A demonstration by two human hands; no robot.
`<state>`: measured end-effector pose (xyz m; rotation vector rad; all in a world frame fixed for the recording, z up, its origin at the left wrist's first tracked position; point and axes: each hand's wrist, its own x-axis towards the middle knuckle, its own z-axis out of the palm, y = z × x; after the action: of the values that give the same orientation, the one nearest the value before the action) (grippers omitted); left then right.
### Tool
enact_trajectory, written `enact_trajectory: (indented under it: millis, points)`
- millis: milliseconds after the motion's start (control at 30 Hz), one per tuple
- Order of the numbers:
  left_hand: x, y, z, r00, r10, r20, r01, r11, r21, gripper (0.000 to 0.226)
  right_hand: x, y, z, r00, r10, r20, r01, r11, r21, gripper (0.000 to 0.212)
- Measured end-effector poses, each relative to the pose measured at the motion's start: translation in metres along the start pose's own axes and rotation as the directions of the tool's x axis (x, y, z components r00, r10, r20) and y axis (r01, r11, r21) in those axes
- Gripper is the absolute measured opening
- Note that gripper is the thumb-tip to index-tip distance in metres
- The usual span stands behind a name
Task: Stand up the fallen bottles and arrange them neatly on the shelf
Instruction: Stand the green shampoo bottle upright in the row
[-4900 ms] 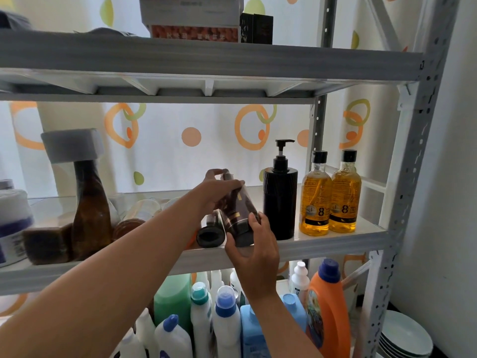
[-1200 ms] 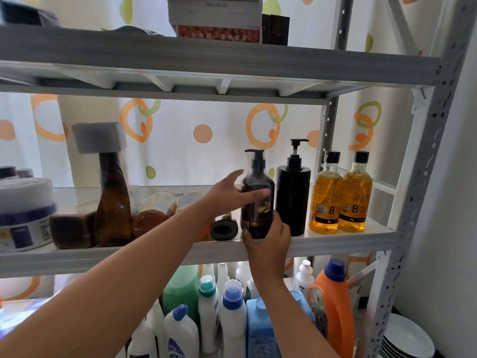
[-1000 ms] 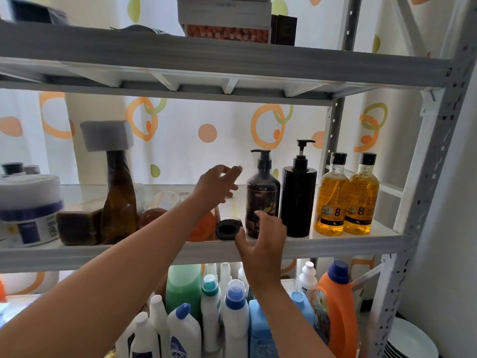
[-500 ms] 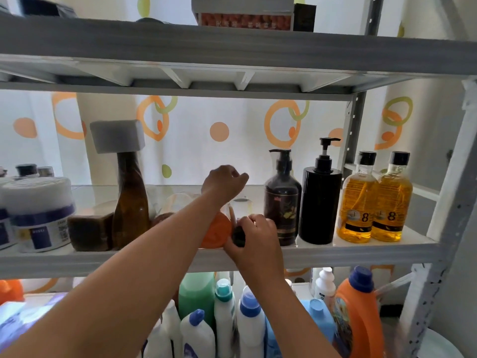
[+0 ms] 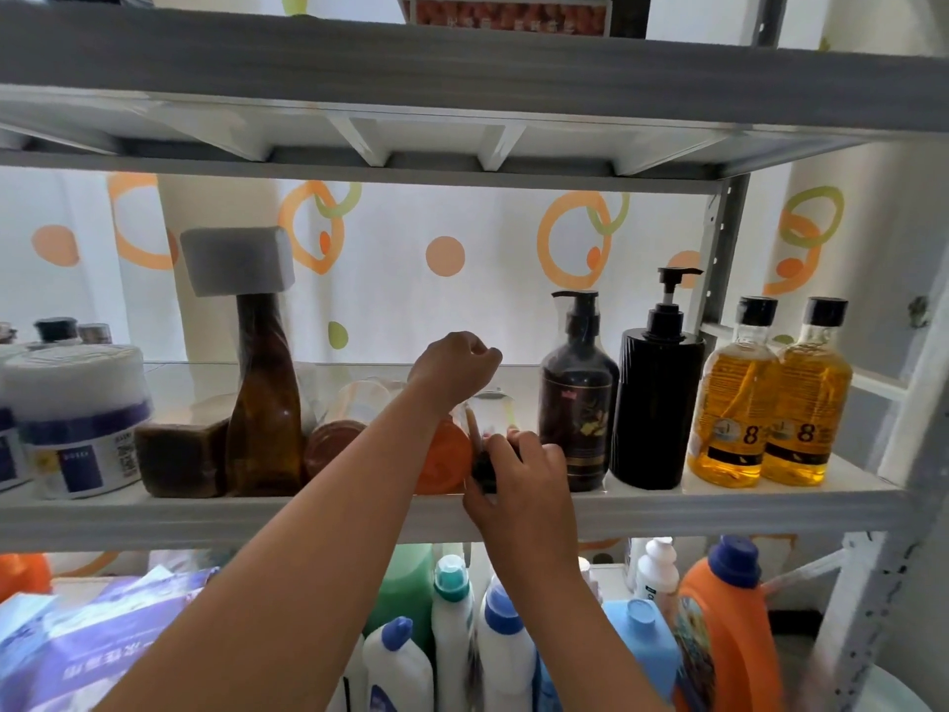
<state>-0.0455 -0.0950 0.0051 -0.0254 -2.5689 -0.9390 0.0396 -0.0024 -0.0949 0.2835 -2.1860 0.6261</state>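
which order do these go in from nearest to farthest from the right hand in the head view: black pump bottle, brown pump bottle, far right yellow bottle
1. Brown pump bottle, just right of the right hand, which grips a black cap.
2. Black pump bottle, next along to the right.
3. Far right yellow bottle, at the right end of the shelf.
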Motion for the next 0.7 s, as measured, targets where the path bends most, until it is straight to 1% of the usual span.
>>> enact_trajectory:
  millis: [100,300,367,467,567,700]
  points:
    - [-0.0014,0.0007,-0.0003,1.000,0.004,0.014,-0.004,1.000,0.020,0.029,-0.0006,-0.0001,0.0019,1.000,-0.010,-0.018,0.009,1.000,-0.005,0.037]
    - [-0.0033,0.0016,-0.0004,0.999,0.025,0.026,-0.026,0.998,0.065,0.030,-0.0009,-0.0006,-0.0013,0.999,-0.009,-0.050,0.008,1.000,-0.023,0.031]
    - [-0.0040,0.0015,-0.0006,0.999,0.035,0.029,-0.037,0.996,0.076,0.030,-0.0013,-0.0001,-0.0021,1.000,-0.021,-0.006,0.021,1.000,0.019,0.029]
    - [-0.0050,0.0018,0.0003,0.997,0.062,0.046,-0.067,0.991,0.119,0.029,-0.0013,0.0009,-0.0017,0.999,-0.038,-0.016,0.039,0.997,0.071,0.026]
    - [-0.0048,0.0013,0.0003,0.997,0.054,0.050,-0.060,0.992,0.114,0.028,-0.0021,0.0010,0.0016,0.998,-0.029,-0.055,0.034,0.995,0.091,0.024]
    - [-0.0024,-0.0004,-0.0026,0.999,0.011,0.042,-0.013,0.999,0.040,0.026,-0.0070,0.0049,0.0056,0.968,-0.143,-0.204,0.153,0.988,0.031,0.031]
